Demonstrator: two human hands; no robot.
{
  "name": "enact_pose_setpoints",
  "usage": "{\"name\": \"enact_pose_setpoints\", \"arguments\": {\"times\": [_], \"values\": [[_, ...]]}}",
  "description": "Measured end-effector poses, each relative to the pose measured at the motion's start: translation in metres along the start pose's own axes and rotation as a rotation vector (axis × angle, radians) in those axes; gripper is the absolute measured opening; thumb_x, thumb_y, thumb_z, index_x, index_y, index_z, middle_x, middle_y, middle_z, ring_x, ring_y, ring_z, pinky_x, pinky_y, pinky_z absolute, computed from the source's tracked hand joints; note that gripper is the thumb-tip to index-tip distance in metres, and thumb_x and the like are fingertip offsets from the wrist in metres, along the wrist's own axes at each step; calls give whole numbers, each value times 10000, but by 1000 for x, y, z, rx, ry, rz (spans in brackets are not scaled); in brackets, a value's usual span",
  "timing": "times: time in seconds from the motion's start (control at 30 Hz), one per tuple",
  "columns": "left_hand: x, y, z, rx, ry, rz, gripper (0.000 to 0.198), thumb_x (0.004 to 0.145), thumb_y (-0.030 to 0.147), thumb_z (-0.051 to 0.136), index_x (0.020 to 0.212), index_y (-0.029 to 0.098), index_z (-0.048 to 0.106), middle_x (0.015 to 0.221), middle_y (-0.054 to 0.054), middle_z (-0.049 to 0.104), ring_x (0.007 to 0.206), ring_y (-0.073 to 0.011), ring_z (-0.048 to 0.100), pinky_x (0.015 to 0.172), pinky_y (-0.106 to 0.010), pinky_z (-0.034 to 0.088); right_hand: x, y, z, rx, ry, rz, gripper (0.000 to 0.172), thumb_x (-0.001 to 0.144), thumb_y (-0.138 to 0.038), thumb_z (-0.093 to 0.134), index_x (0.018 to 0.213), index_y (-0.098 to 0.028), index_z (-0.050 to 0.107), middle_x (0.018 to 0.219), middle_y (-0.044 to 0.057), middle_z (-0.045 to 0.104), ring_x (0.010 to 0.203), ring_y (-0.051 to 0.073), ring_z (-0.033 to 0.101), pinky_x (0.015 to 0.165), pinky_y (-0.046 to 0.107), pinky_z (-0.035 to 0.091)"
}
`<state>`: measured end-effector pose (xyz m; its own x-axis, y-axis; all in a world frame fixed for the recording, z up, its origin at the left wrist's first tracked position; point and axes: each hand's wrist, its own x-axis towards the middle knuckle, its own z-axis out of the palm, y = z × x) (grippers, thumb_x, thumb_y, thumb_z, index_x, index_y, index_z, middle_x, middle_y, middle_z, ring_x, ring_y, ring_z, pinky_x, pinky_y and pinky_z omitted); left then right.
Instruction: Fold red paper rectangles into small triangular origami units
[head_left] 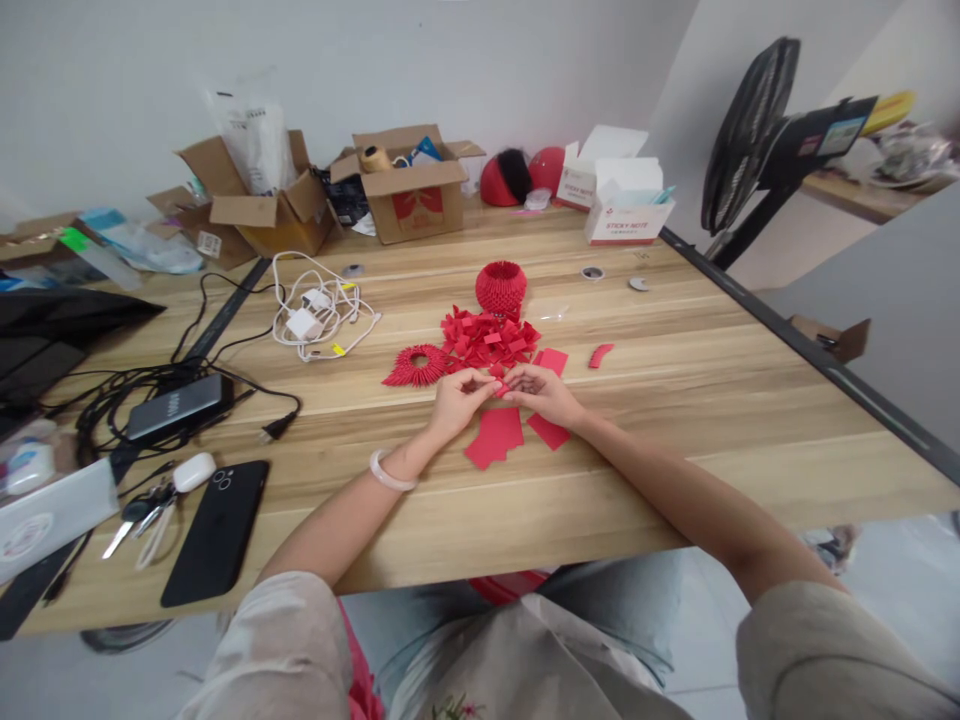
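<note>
My left hand [459, 398] and my right hand [541, 392] meet over the middle of the table, fingertips pinched on one small piece of red paper [502, 388]. Just beyond them lies a heap of folded red paper pieces [487, 338]. Behind the heap stands a round red vase-like form [501, 288] built of folded paper. A flat red ring with a pointed side [418, 365] rests left of the heap. Red paper sheets [498, 434] lie below my hands, and another red sheet [550, 431] is partly under my right wrist.
White chargers with tangled cables [315, 315] lie on the left, near a black power bank [180, 408] and a black phone [216, 533]. Cardboard boxes [411, 195] and sticky-note boxes [626, 215] line the back. A short red curved strip [601, 355] sits right; a fan [750, 140] stands beyond the edge.
</note>
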<state>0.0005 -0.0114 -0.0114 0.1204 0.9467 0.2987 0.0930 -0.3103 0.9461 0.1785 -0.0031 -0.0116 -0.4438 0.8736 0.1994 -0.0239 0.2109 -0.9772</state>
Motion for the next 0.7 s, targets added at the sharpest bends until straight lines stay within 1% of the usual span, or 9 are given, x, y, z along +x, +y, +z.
{"name": "enact_pose_setpoints", "arguments": {"times": [0.07,0.17,0.37,0.53,0.7], "values": [[0,-2,-1,7,4,1,246,688,359,720,752,124,683,728,-60,697,641,-139,626,611,-241,492,0,0,0,6,13,-5,269,693,-374,707,814,-176,570,774,10,644,680,114,600,654,255,485],[1,-3,-1,23,1,6,255,691,370,715,744,124,679,706,-51,685,609,-128,605,576,-227,471,0,2,-1,7,14,-8,266,702,-381,696,788,-173,556,759,13,639,663,113,594,643,258,484],[0,2,-1,71,-16,15,225,692,352,714,707,130,681,621,-18,656,523,-93,536,500,-194,392,0,3,-2,5,-13,-6,241,708,-352,694,774,-162,562,745,-2,603,645,94,554,623,233,446],[0,3,-2,87,-32,15,210,695,344,711,716,136,696,660,-32,681,550,-107,557,528,-207,405,0,-1,-2,-1,-37,17,268,688,-379,706,775,-158,583,727,-3,602,627,96,549,626,240,451],[0,3,-3,90,-44,8,214,692,343,712,690,130,694,641,-34,676,547,-112,556,539,-216,410,1,-4,-3,-18,-72,33,291,655,-399,728,750,-153,605,740,7,623,630,103,552,624,247,457]]}}
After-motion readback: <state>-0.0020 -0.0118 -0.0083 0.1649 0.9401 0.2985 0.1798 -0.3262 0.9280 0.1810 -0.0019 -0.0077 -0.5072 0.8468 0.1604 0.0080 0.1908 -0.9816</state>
